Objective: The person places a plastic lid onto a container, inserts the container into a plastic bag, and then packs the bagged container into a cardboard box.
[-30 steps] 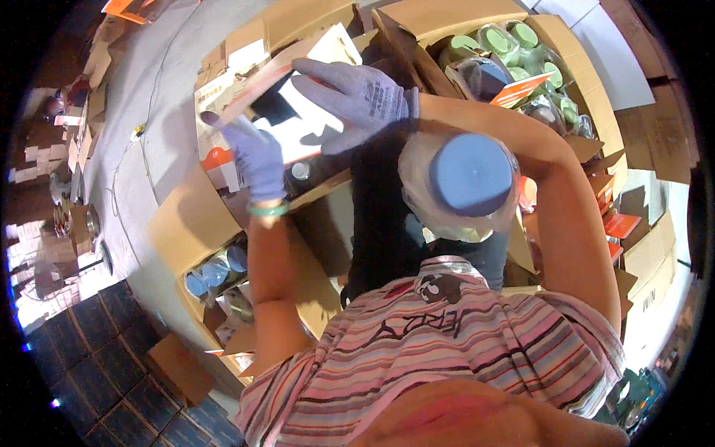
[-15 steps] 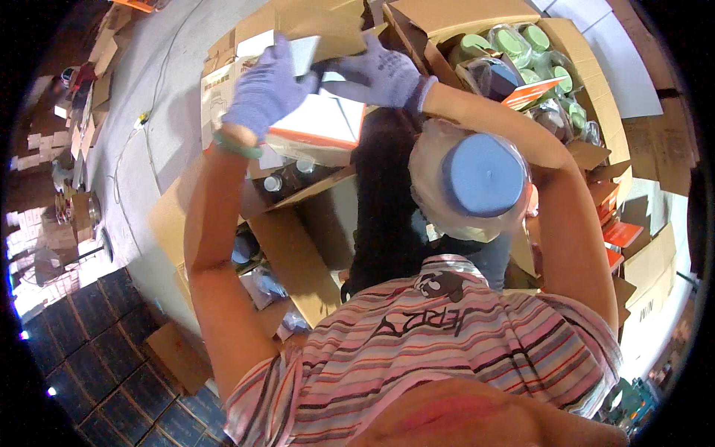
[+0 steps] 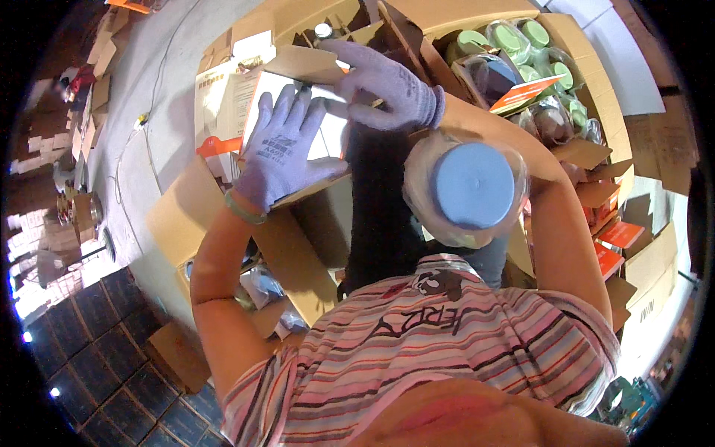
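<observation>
Closest in, there's a striped shirt (image 3: 417,335) and, right over the lap, a plastic-wrapped container with a blue lid (image 3: 475,186). Past that, a white box with orange edging (image 3: 331,138) lies at the open carton (image 3: 298,15), basically the work surface here. The left gloved hand (image 3: 287,145) is flat on the box, fingers spread wide, gripping nothing. The right gloved hand (image 3: 387,86) is half curled by the box's right end; can't tell if it's pinching anything. Off to the right is a second carton (image 3: 612,112) full of lidded containers. Farther out it's grey floor (image 3: 167,167) with a thin cord (image 3: 153,93) snaking across, then cardboard stacks way over left, too blurry to sort.

Headcount: one container at the lap, one white box, two gloves, one white bottle cap (image 3: 322,30) in the open carton, at least five green lids (image 3: 510,39) and one blue in the second.
</observation>
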`<action>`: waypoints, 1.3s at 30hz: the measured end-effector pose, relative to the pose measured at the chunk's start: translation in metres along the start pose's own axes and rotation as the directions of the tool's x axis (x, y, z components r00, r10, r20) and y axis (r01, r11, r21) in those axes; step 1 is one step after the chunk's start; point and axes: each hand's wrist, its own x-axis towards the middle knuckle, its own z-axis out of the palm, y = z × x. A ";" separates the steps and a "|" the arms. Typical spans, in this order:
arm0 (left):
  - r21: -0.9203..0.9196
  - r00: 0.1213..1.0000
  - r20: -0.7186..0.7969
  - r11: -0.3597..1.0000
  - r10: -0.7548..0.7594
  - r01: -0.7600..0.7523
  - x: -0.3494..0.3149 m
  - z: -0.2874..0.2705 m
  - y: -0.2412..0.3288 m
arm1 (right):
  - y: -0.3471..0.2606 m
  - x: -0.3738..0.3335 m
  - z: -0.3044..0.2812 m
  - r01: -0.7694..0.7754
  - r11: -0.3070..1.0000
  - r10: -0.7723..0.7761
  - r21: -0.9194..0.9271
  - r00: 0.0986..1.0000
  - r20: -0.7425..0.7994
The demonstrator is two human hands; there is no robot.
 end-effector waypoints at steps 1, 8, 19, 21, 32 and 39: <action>-0.005 0.995 -0.092 0.999 0.031 -0.032 -0.003 0.003 -0.002 | -0.010 0.002 -0.002 -0.137 0.974 0.140 0.182 0.990 -0.001; -0.271 0.875 -0.484 0.951 -0.001 -0.149 -0.011 0.016 -0.001 | -0.008 0.038 0.018 -0.503 0.834 0.375 0.228 0.819 0.434; -0.971 0.593 0.146 -0.228 -0.792 -0.066 -0.040 0.050 0.014 | 0.007 0.046 0.042 -0.451 0.610 0.789 -0.651 0.415 0.453; -0.974 0.670 0.143 -0.225 -0.728 -0.036 -0.045 0.056 0.011 | 0.002 0.049 0.042 -0.555 0.582 0.804 -0.595 0.285 0.522; -0.977 0.495 0.101 -0.180 -0.863 -0.114 -0.062 0.029 0.049 | -0.010 0.022 0.019 -0.803 0.593 0.653 -0.063 0.433 0.622; -0.972 0.486 -0.008 -0.107 -0.874 -0.208 -0.103 -0.093 0.075 | -0.020 0.064 -0.072 -0.797 0.023 0.631 0.603 0.480 0.610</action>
